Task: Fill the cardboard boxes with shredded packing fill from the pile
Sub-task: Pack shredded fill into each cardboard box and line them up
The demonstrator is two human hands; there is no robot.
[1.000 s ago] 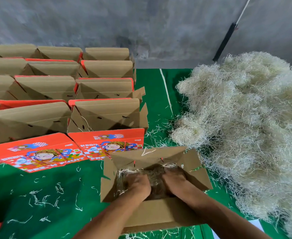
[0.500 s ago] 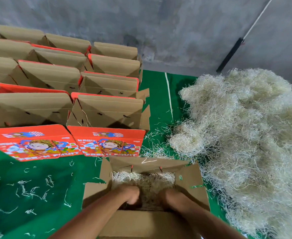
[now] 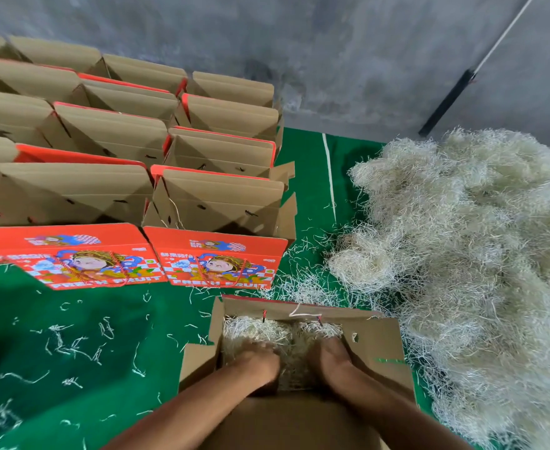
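Green cloth surface (image 3: 72,336) against a grey concrete wall (image 3: 299,43); loose shreds scattered over the cloth.

Nearest box (image 3: 374,349), flaps open, sits close to the body, just beside the pile of shredded fill (image 3: 462,254) on the right; judged so placed to keep the reach for each handful short. Both hands are inside it: left hand (image 3: 257,362) and right hand (image 3: 330,355) rest on the fill in the box (image 3: 267,329), apparently tamping it down to an even bed. Left-hand fingers blurred; right-hand fingers buried in the fill. Cannot tell whether either set is spread or curled.

Count: one box in hand, partly filled. Stacked boxes (image 3: 218,203) stand open in rows at rear left, about eleven visible and more cut off at the frame edge, interiors not visible from here. One pile, large, plenty left.
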